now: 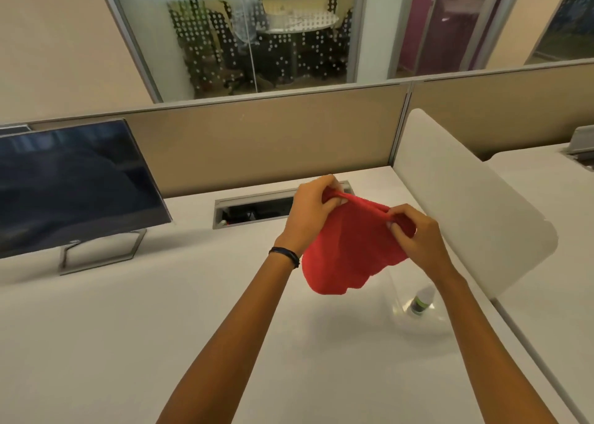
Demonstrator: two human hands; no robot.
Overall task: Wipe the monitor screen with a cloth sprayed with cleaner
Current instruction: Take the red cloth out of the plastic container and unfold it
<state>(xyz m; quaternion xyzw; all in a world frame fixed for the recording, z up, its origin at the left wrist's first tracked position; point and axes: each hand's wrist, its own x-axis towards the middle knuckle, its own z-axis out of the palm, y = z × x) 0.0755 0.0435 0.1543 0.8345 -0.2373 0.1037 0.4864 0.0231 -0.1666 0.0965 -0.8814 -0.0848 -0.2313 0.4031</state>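
Observation:
A red cloth [350, 250] hangs in the air above the white desk, stretched between both hands. My left hand [310, 211] pinches its upper left edge, and my right hand [416, 235] pinches its upper right edge. The dark monitor [74, 182] stands at the left on a grey frame stand, its screen off and facing right. A small clear spray bottle [421, 301] with a dark band stands on the desk below my right wrist, partly hidden by the arm.
The white desk [128, 327] runs across the lower view. An open cable slot [254, 211] sits behind the hands. A white rounded divider panel [466, 205] rises on the right, a tan partition [273, 147] at the back.

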